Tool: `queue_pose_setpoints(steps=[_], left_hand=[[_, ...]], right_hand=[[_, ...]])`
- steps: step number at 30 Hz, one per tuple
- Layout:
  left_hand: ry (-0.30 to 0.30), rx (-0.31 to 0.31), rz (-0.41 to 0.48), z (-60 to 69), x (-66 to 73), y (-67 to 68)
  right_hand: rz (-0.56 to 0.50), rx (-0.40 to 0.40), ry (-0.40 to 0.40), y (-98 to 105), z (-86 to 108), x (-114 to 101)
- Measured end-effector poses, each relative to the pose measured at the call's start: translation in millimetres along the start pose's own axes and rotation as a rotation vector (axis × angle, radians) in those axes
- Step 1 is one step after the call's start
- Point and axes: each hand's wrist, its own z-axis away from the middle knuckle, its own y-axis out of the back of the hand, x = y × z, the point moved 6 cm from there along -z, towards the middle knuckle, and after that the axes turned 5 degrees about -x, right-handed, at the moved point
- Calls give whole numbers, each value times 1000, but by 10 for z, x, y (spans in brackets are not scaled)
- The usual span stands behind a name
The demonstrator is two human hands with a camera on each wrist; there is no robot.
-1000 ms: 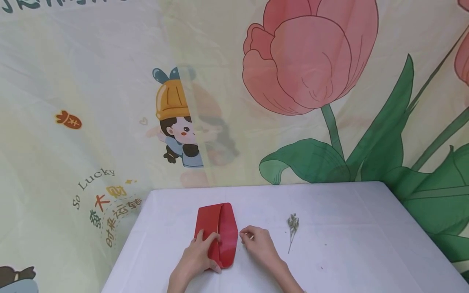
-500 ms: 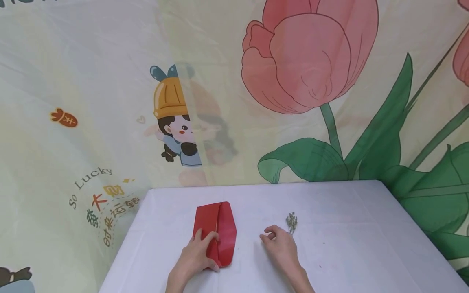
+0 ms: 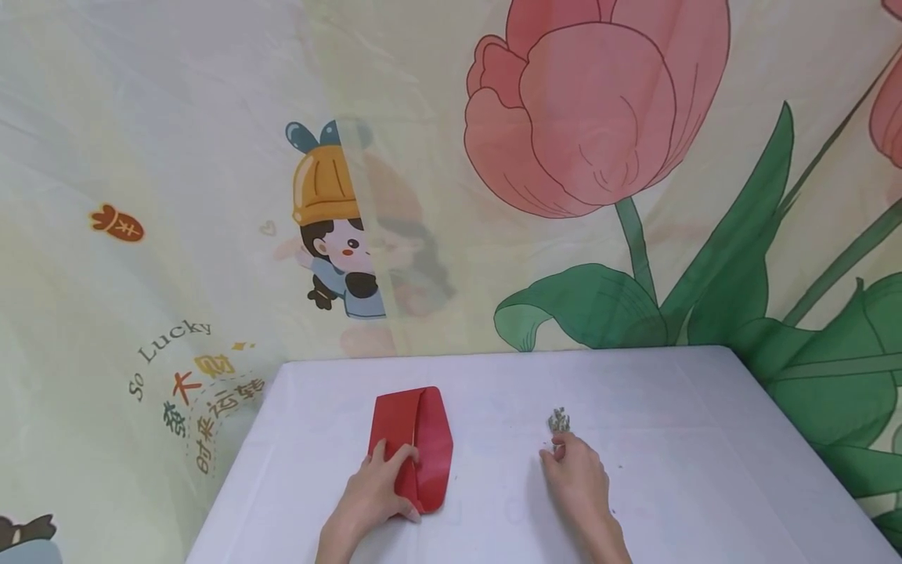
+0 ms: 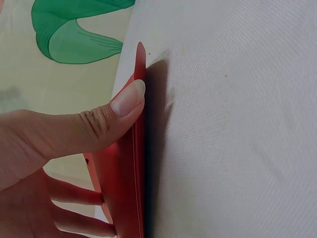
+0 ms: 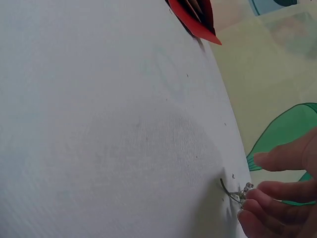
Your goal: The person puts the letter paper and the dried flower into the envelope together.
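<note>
A red envelope [image 3: 393, 417] lies on the white-covered table with its flap unfolded to the right. My left hand [image 3: 373, 492] holds it: the thumb is at the near edge and the index finger bends at the opening. In the left wrist view, the thumb rests along the envelope [image 4: 116, 173] edge and other fingers touch its face. Over a small dried flower sprig [image 3: 559, 421] is my right hand [image 3: 581, 479], covering the stem from the head camera. The right wrist view has the thumb apart from the fingers, which are beside the sprig [image 5: 232, 192]; whether they touch it is unclear.
The white tablecloth [image 3: 493, 399] carries a few tiny dark crumbs around the sprig. Behind the table hangs a printed curtain [image 3: 437, 196] with a large tulip and a cartoon figure.
My right hand has moved right, away from the envelope's flap, to the dried flower sprig. The left hand stays on the envelope.
</note>
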Motion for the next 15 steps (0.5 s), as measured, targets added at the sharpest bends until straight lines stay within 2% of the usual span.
queue_pose_setpoints(steps=[8,15], left_hand=[[14,-6,4,-12,-13,3],[11,-3,10,2,-13,-2]], right_hand=[[81,19,-7,65,-105,180],[81,4,40,51,-204,165]])
